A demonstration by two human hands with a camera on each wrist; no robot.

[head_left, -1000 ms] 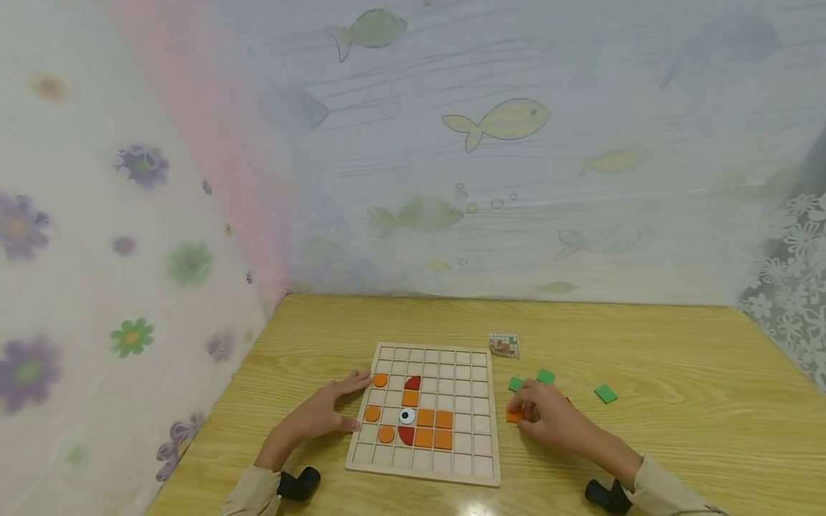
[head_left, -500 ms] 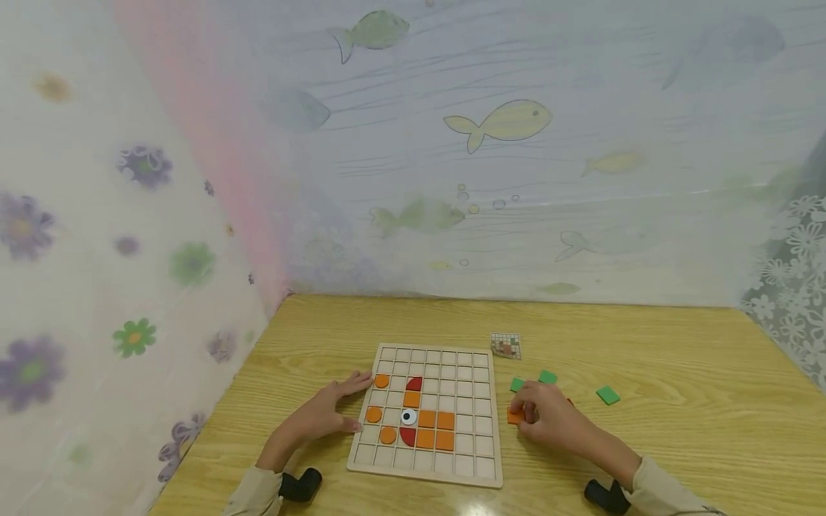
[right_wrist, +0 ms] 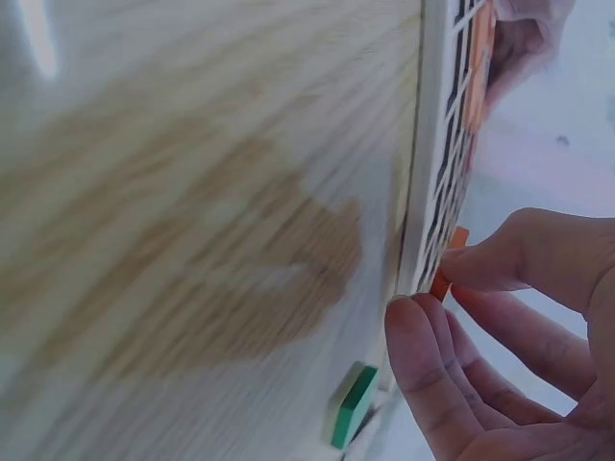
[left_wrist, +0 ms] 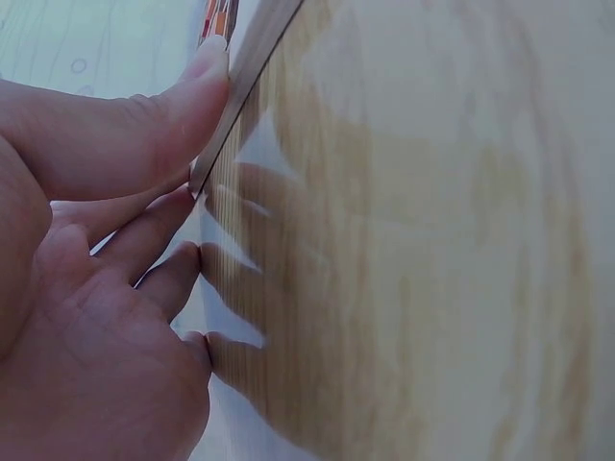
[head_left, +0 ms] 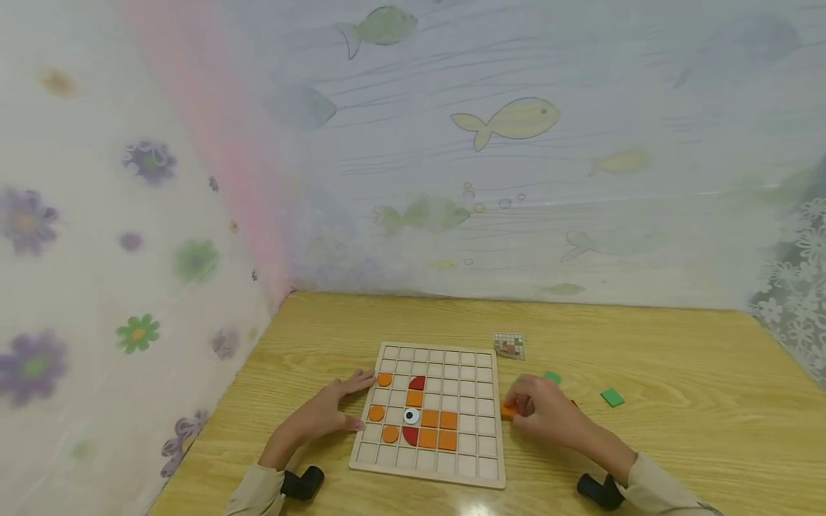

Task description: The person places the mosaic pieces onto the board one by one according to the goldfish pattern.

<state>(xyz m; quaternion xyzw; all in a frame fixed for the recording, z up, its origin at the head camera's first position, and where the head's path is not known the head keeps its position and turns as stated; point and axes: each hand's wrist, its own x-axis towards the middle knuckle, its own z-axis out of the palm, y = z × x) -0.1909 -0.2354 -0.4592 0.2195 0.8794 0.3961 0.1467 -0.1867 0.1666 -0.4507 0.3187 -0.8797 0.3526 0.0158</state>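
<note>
A pale grid board (head_left: 467, 448) lies on the wooden table, bearing orange squares (head_left: 447, 420), orange discs (head_left: 390, 434), red quarter-round pieces (head_left: 410, 436) and a white eye piece (head_left: 411, 416). My left hand (head_left: 323, 410) rests along the board's left edge, fingers extended; the left wrist view shows the thumb (left_wrist: 183, 115) touching that edge. Just right of the board, my right hand (head_left: 548, 410) pinches an orange square tile (head_left: 508, 411) between thumb and fingers. In the right wrist view the orange tile (right_wrist: 441, 284) is partly covered by the thumb.
Green tiles (head_left: 612, 397) lie right of the board, one green tile (head_left: 551, 376) just behind my right hand. A bit of red (head_left: 573, 403) peeks out beside that hand. A small pattern card (head_left: 510, 345) lies by the board's far right corner. Patterned curtains (head_left: 516, 244) border the table.
My right hand has shifted slightly left toward the board with the orange tile, now hiding a green tile seen before. The left hand stays at the board's edge; the view has shifted slightly.
</note>
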